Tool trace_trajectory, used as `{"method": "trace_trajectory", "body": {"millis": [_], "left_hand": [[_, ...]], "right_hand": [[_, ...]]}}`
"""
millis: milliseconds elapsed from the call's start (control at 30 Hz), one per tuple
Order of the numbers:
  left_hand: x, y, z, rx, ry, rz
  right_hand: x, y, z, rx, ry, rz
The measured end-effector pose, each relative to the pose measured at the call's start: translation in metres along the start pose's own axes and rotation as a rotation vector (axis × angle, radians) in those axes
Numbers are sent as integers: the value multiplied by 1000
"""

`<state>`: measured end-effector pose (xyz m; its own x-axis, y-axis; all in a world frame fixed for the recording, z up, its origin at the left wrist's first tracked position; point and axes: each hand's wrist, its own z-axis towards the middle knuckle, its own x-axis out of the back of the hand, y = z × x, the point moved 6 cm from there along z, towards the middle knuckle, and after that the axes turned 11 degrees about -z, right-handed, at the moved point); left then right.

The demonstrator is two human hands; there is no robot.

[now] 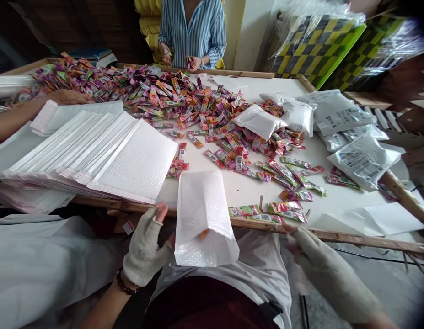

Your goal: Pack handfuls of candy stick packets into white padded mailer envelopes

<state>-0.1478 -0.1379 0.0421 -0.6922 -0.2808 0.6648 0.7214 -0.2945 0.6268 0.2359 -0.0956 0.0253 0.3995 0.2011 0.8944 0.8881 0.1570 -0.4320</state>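
My left hand (145, 249), in a fingerless knit glove, is at the near table edge. Its thumb presses the left side of a white bubble mailer (202, 214). The mailer lies half over the edge with its open mouth toward me, and something orange shows inside. My right hand (319, 265), gloved and blurred, is low at the right. Its fingertips sit at the table edge beside a few green and pink sachets (266, 217). A big heap of colourful sachets (212, 119) covers the middle of the table.
A fanned stack of empty white mailers (105, 155) lies at the left, with another person's arm (13, 116) beyond it. Filled mailers and labelled bags (362, 157) lie at the right. A person in a striped shirt (194, 32) works at the far side. The wooden table rim (369, 237) runs along the front.
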Motion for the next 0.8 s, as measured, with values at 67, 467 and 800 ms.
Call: {"method": "trace_trajectory", "body": {"millis": [67, 467, 800], "left_hand": [[-7, 19, 3, -278, -51, 100], [-7, 21, 6, -198, -215, -248], [-21, -4, 39, 308, -177, 186]], "right_hand": [[-13, -45, 15, 212, 156, -78], [-39, -104, 41, 567, 72, 298], [-52, -108, 82, 26, -211, -98]]}}
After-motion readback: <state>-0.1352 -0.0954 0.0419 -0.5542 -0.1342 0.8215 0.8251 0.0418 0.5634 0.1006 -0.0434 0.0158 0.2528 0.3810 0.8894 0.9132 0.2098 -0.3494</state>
